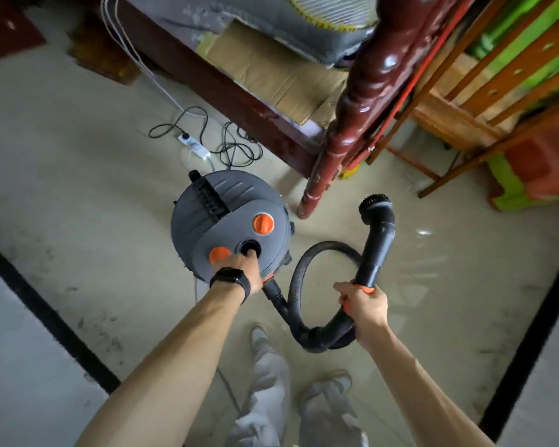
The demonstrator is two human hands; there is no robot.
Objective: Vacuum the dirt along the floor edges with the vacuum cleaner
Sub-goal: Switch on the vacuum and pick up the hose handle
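Head view, looking down: the pale floor (78,188) takes most of the picture. It has dusty marks, and black strips cross it at the near left and the near right. At the far side stands a dark red bed frame (213,82) with a turned post (362,101). Flattened cardboard (271,72) and a grey mat lie inside the frame, and their far parts are cut off by the picture edge. On the far right is a wooden rack (497,75). Green and red things are behind its bars, but I cannot tell what they are.

The vacuum cleaner (229,214), a round grey drum with orange knobs, stands on the floor in the middle, just beside the post. Its lid is on, so the inside is hidden. The black hose (299,285) leaves the near side of the drum, makes one loop and rises to the brush nozzle (373,204), which is held in the air on the right of the drum.

The left grip (239,266), with a black watch (231,279) on the wrist, lies on the lid with rather straight fingers, between an orange knob and a round black opening, and holds nothing. The right grip (363,304) is closed firmly around the hose at its orange collar.

A white power strip (194,145) with black cable lies on the floor far from the drum.
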